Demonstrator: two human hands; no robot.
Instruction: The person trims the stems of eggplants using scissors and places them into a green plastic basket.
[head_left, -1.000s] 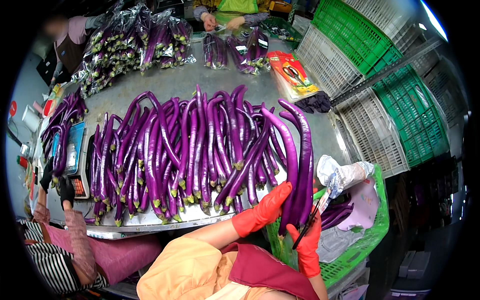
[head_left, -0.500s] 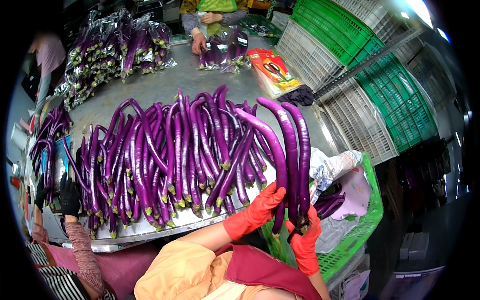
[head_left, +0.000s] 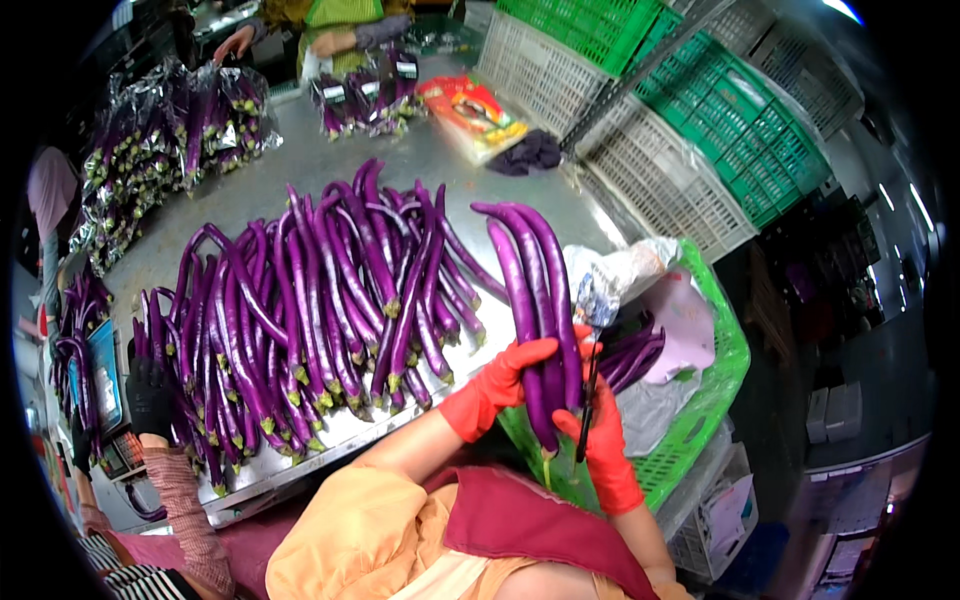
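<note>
Three long purple eggplants (head_left: 540, 290) stand close together, with their stem ends down. My left hand (head_left: 500, 385), in a red rubber glove, is closed round their lower part from the left. My right hand (head_left: 605, 455), gloved in red as well, is just to their right. In it is a slim black tool (head_left: 587, 405) held upright; its exact kind is hard to make out. One green stem (head_left: 547, 468) pokes out below the bunch. To the left, a broad heap of loose eggplants (head_left: 300, 310) covers the near part of the metal table (head_left: 390, 165).
A green basket (head_left: 715, 400) at my right holds eggplants and plastic wrapping. Stacked crates (head_left: 670, 160) rise at the back right. Bagged eggplants (head_left: 180, 130) lie at the far left. A co-worker's black-gloved hand (head_left: 150, 395) is beside the heap; another person stands across the table.
The view has shifted right. The bunch is turned so its stem ends hang lower left, and the black tool now shows upright in my right hand. The person opposite has reached leftward.
</note>
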